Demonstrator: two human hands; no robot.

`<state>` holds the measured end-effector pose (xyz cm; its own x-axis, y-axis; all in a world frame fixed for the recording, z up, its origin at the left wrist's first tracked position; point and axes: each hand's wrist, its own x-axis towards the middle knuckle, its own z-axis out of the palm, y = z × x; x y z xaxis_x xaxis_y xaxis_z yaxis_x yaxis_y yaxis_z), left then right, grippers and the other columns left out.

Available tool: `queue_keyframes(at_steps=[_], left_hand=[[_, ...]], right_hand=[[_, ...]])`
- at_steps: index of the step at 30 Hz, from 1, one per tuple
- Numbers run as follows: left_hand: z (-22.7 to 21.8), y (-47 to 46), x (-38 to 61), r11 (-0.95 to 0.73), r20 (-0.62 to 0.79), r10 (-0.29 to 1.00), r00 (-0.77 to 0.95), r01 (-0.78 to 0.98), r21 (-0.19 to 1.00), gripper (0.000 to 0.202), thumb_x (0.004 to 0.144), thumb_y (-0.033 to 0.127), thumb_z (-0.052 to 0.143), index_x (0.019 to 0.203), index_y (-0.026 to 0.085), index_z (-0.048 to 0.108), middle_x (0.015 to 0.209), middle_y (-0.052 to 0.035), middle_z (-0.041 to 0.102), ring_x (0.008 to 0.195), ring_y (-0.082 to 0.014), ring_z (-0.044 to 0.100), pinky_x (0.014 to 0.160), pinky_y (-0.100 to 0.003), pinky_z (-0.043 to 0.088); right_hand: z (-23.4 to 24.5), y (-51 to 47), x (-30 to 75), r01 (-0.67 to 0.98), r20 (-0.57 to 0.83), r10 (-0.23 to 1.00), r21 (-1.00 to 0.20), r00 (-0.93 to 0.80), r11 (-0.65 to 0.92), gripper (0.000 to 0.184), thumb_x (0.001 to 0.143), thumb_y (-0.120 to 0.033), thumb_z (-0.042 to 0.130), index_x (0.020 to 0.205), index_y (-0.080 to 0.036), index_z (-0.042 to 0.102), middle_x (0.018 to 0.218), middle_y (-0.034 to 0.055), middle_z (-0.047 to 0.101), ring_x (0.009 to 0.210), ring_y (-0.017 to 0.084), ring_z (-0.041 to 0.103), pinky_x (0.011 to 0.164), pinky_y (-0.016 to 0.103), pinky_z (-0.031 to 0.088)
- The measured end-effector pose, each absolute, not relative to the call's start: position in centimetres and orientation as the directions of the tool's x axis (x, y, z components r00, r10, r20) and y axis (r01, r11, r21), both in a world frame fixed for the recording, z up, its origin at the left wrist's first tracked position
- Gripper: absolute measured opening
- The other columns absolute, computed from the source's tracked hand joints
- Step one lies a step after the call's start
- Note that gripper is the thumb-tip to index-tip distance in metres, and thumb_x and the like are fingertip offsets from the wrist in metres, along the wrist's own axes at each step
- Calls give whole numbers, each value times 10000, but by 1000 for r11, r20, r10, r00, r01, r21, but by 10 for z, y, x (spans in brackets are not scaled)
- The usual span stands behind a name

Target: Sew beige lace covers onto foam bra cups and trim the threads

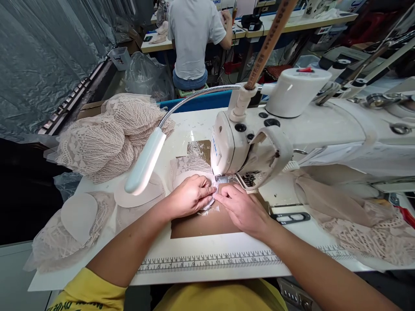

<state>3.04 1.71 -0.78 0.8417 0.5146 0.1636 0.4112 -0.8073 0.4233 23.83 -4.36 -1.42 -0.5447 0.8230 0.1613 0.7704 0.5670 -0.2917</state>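
My left hand [191,195] lies on a pale lace bra cup piece [189,167], its fingers curled and pressed down on the lace near the needle. My right hand [241,209] rests beside it, fingertips pinching the lace edge just in front of the presser foot [224,178] of the white sewing machine [259,142]. The lace lies over a brown plate [201,226] set in the white table [194,272]. Both hands touch the same piece.
A heap of lace cups [110,134] is piled at back left, with foam cups [78,216] at front left. A gooseneck lamp [144,162] hangs over the left side. Thread snips [290,217] and beige lace fabric [356,220] lie at right. A person in a grey shirt [193,39] sits beyond.
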Motion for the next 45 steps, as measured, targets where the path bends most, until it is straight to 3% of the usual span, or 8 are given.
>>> queue_keyframes(at_steps=[10,21,25,27,30,35,39,45], left_hand=[[-11,13,40,-806,159,570,806,512,296,372,960,345,376,1099,128,645,876,-105,568,814,-206,482,732,-341,414],[21,15,23,-785,114,552,826,469,404,300,939,303,434,1135,154,606,986,-103,591,905,-208,548,816,-328,446],[45,8,18,-789,27,547,837,505,349,242,843,247,557,1056,142,604,1007,-109,589,942,-237,542,829,-347,449],[44,5,17,-802,-32,535,844,520,293,205,800,198,580,993,142,615,1015,-109,594,942,-243,537,838,-362,446],[29,3,19,-821,-27,525,851,514,250,135,856,164,508,893,148,637,964,-100,617,924,-225,543,838,-360,441],[6,3,22,-830,84,513,855,469,302,268,953,217,394,880,135,638,874,-89,638,876,-189,554,812,-319,441],[11,7,24,-842,84,493,866,450,299,311,965,308,388,871,141,633,847,-83,639,828,-181,570,789,-312,438],[5,15,33,-888,113,448,887,428,169,355,979,355,353,1155,161,592,1138,-99,632,899,-198,569,804,-333,424]], right_hand=[[-15,-41,235,862,135,890,-225,-435,455,409,830,-77,446,1171,-202,634,873,60,609,716,167,475,615,291,308],[-18,-42,239,872,187,900,-231,-395,431,376,871,-133,445,1178,-217,645,884,60,633,658,156,497,566,278,349],[-22,-44,241,852,259,894,-293,-366,434,335,894,-155,453,1162,-205,647,915,59,665,736,169,567,614,273,419],[-24,-44,240,828,288,876,-310,-387,467,300,892,-162,479,1135,-194,652,923,58,673,786,175,590,664,275,447],[-25,-43,236,790,333,836,-303,-437,534,233,882,-174,527,1073,-168,660,931,60,677,826,179,604,720,278,461],[-27,-39,229,778,400,783,-223,-476,587,155,898,-200,534,933,-162,679,816,48,662,758,153,595,684,253,438],[-30,-38,229,757,421,746,-184,-515,627,235,917,-145,467,822,-171,681,732,33,632,702,127,565,645,238,400],[-28,-41,232,756,387,751,-177,-535,630,257,910,-139,452,793,-173,678,701,25,604,666,130,507,634,252,361]])
